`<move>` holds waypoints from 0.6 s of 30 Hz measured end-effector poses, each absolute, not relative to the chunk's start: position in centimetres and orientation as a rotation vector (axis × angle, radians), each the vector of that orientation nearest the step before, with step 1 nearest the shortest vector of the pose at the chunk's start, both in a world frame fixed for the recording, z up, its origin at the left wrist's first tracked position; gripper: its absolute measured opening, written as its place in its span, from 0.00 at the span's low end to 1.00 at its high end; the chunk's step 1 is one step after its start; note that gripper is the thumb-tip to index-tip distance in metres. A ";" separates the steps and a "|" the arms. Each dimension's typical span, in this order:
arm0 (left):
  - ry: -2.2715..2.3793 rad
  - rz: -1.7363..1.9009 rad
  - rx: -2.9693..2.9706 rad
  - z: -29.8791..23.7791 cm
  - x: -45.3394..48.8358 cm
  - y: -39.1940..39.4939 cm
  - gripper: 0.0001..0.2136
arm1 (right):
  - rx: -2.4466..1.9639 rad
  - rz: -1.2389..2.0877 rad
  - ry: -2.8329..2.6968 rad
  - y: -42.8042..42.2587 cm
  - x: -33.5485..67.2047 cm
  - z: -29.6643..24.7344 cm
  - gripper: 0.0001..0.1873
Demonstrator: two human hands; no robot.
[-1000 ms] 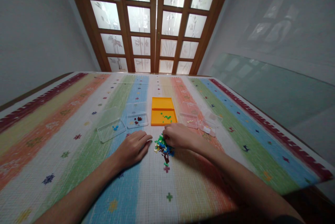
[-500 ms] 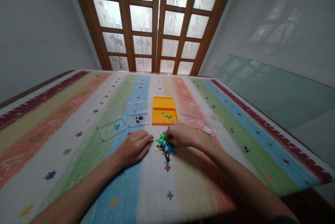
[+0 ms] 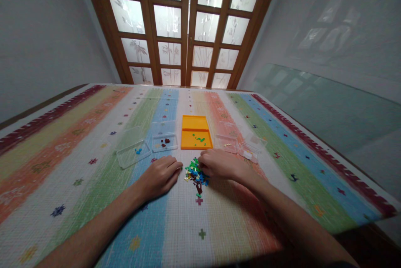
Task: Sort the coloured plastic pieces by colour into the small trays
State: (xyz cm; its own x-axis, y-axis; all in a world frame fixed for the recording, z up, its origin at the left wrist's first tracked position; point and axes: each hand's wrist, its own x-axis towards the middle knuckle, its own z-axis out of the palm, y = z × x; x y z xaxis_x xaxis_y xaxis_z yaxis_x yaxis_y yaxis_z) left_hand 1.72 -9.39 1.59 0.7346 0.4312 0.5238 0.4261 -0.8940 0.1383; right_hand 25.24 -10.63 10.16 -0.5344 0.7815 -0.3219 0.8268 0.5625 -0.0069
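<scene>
A small heap of tiny building bricks point(image 3: 194, 172), in green, blue, dark red and pale yellow, lies on the striped tablecloth in front of me. My right hand point(image 3: 216, 163) reaches into the heap from the right, fingers curled down and pressed together. Its fingertips are partly hidden, and whatever they pinch cannot be seen. Just left of the heap, my left hand point(image 3: 163, 174) rests on the cloth with its fingers bent together, thumb and index close to each other. Anything between them is too small to name.
Beyond the heap stands an open orange case point(image 3: 197, 148) with several green bricks. To its left are clear boxes with dark red bricks point(image 3: 166, 140) and blue bricks point(image 3: 138, 151). At its right stand a clear box with pale bricks point(image 3: 227, 145) and another clear box point(image 3: 249, 155).
My right hand has dipped slightly lower over the heap. The left hand stays put beside it. The whole view has shifted a little.
</scene>
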 end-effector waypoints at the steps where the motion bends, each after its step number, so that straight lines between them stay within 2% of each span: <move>1: 0.723 0.882 2.919 1.6 1.7 -9.4 0.09 | 1.323 -0.229 2.515 -10.7 25.2 10.3 0.11; 18: 0.730 0.848 2.895 1.6 1.7 -9.4 0.09 | 1.275 -0.277 2.636 -10.5 25.5 9.2 0.07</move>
State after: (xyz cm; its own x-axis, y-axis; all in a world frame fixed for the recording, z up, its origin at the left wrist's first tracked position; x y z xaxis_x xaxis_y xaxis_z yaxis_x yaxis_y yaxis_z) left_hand 1.74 -9.43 1.64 0.7402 0.4490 0.5004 0.4281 -0.8887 0.1642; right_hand 25.55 -10.50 9.22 -0.6079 0.7504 -0.2595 0.7880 0.6103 -0.0810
